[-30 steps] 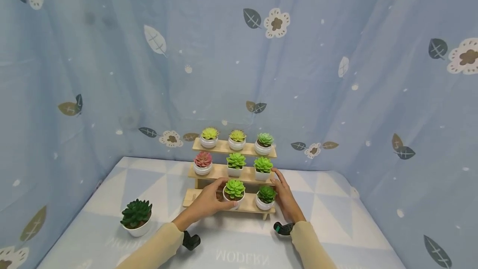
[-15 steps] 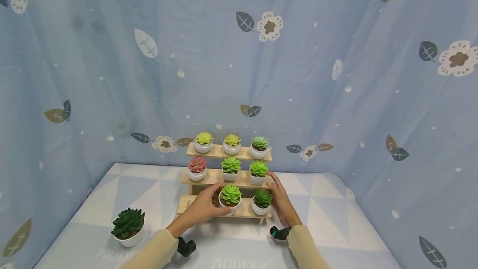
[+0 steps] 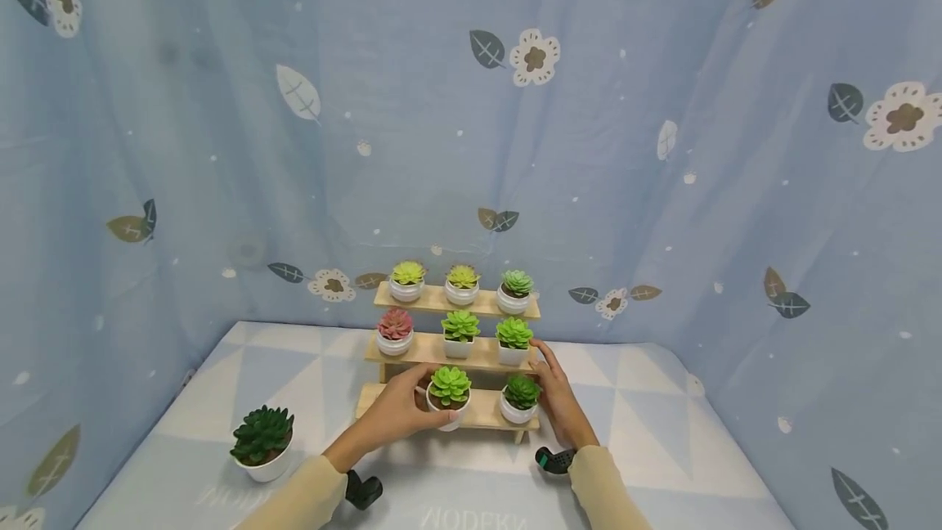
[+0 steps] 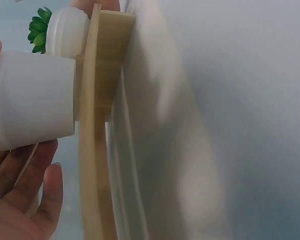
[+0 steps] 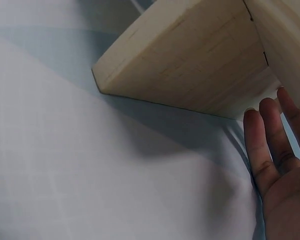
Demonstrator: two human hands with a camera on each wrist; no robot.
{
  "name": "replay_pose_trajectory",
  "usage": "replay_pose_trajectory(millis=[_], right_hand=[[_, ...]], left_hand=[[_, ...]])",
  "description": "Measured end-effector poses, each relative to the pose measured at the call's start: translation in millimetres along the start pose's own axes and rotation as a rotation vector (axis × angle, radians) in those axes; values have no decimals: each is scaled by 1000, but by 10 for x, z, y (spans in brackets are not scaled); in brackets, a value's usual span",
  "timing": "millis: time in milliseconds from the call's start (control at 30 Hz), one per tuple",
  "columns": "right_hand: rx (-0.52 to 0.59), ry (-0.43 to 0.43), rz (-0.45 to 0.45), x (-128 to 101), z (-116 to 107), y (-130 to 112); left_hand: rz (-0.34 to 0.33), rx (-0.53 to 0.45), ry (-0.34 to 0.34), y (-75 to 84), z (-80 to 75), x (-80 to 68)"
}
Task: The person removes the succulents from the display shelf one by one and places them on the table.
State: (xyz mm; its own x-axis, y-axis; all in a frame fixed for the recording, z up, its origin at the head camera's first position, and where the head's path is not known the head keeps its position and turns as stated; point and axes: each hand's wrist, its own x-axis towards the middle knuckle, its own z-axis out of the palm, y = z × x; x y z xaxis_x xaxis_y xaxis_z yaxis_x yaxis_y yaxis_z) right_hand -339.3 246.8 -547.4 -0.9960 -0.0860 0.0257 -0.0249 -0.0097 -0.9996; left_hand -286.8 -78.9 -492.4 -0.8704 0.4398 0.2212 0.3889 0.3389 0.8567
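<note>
Leftward along the bottom shelf [image 3: 482, 411] slides the light-green pot [image 3: 446, 399], left hand [image 3: 393, 413] fingers curled round it, right hand [image 3: 557, 397] fingers straight against the stand, dark-green pot [image 3: 262, 443] alone on the table [image 3: 662, 448], unshelved.

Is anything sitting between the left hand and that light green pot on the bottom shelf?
Nothing visible: the left hand already grips the light green pot on the bottom shelf, fingers curled round its white wall.

Pale wooden stand [image 3: 412, 352] carries white pots of green, yellow and one pink succulent [image 3: 395, 323] against a leaf-and-flower-printed blue curtain [image 3: 221, 145].
</note>
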Motion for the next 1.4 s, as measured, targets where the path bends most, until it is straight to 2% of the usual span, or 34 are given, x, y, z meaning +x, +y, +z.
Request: replay_pose_trajectory(millis=[133,300,667,900,1400], right_hand=[[-5,7,-15,17,-45,3],[6,3,-6,-5,-74,17],[0,1,2,-25,-7,95],[3,8,-2,-46,30,71],[21,12,-2,-20,16,31]], left_hand=[[16,11,6,69,-42,-12],[-2,42,35,131,-100,-57],[-25,92,89,113,-258,-245],[-75,97,106,174,-346,-351],[-86,173,129,214,-616,-612]])
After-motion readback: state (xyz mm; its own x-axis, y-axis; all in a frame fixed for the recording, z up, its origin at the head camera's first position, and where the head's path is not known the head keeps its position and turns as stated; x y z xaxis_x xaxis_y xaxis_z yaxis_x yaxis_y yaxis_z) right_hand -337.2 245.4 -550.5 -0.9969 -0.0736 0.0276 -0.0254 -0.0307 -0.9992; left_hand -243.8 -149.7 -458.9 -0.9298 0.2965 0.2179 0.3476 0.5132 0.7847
